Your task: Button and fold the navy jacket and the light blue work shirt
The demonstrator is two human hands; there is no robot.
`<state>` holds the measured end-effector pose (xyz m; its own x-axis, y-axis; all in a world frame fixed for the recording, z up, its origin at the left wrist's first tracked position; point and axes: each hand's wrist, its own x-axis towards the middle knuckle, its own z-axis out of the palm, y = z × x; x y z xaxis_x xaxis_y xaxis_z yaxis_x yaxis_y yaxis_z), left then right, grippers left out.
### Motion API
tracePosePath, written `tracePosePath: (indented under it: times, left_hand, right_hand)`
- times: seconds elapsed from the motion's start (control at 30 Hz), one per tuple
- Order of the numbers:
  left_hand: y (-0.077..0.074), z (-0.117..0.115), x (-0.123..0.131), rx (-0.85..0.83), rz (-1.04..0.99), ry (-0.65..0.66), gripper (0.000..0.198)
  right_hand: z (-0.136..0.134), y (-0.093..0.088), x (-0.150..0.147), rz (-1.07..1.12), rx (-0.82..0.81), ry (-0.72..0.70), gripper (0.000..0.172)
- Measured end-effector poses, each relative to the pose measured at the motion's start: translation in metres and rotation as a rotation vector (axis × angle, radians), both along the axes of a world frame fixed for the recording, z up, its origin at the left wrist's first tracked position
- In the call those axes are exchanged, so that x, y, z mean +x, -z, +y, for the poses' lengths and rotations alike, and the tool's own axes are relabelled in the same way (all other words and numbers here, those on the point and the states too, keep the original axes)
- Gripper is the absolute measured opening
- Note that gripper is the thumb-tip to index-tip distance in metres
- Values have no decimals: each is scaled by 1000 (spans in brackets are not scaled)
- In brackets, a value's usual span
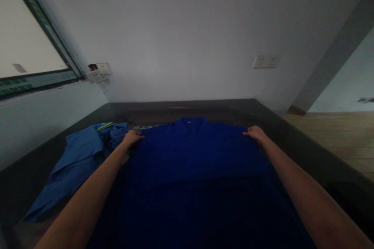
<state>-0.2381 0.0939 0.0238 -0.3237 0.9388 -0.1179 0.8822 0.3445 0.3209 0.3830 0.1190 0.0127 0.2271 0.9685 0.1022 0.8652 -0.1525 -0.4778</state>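
A dark blue collared shirt (pixel 193 155) is spread wide over the dark table, its collar toward the wall and its lower part lost in shadow. My left hand (pixel 133 137) pinches the shirt at its left shoulder. At the opposite shoulder, my right hand (pixel 256 134) grips the cloth between thumb and fingers. Both arms are stretched out, and the fabric between the hands looks fairly taut. Beside my left forearm lies a lighter blue garment (pixel 84 151) with a yellow-green stripe, loosely folded.
The dark table (pixel 274 132) stands against a white wall with a double socket (pixel 266 61) at the right. Near the window corner, a power adapter (pixel 97 76) is plugged into another socket. Wooden floor (pixel 336 128) shows beyond the table's right edge.
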Motion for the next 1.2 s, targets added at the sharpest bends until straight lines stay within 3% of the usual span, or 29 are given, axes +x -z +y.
tracePosePath:
  times: [0.17, 0.33, 0.63, 0.77, 0.93, 1.07, 1.2]
  left_hand:
    - [4, 7, 7, 55, 57, -2, 23]
    - [3, 17, 15, 95, 90, -52, 23]
    - [8, 24, 30, 174, 148, -95, 32]
    - [9, 12, 36, 315, 282, -4, 45]
    - [-2, 5, 34, 466, 409, 206, 40]
    - [10, -2, 32, 334, 334, 364, 45]
    - [36, -10, 30, 209, 285, 368, 57]
  right_hand:
    - [5, 4, -5, -46, -48, 74, 30]
    - [18, -1, -20, -98, -94, 239, 23]
    - [42, 7, -37, -172, -25, 220, 25]
    - [30, 6, -44, -256, 115, 144, 33]
    - [3, -3, -50, -391, 356, -37, 46]
    - [-7, 17, -47, -437, 244, -259, 50]
    - [-10, 44, -44, -425, 79, -259, 59]
